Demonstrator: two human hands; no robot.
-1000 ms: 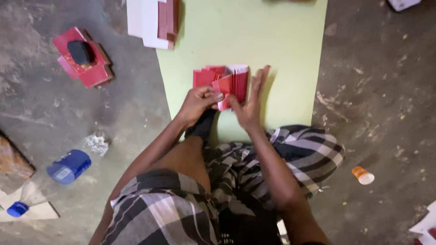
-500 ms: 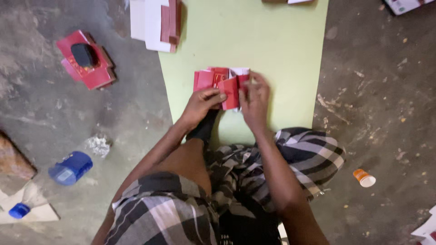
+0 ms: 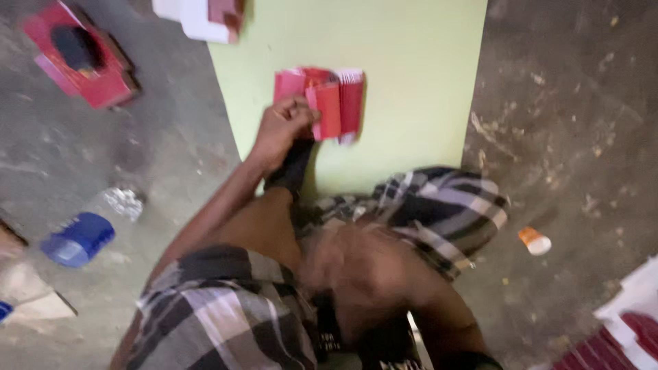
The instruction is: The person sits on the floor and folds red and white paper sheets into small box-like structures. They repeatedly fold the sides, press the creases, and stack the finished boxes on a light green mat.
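A bundle of red folded paper pieces [image 3: 332, 103] with a white edge lies on a light green mat [image 3: 411, 62]. My left hand [image 3: 282, 129] is at the bundle's lower left side, its fingers pinched on one red piece. My right arm [image 3: 384, 281] is a blur, drawn back over my lap and checked cloth. The right hand itself is too smeared to make out and lies away from the bundle.
On the concrete floor to the left are a red box with a black thing on it [image 3: 79, 62], crumpled foil [image 3: 123, 202] and a blue object [image 3: 77, 238]. A white and red stack [image 3: 202, 17] sits at the mat's top corner. At right are an orange-white cap [image 3: 534, 241] and white and red items [image 3: 630, 322].
My right hand has left the red bundle and pulled back toward my lap. The left hand stays on the bundle. The view has moved closer and blurred.
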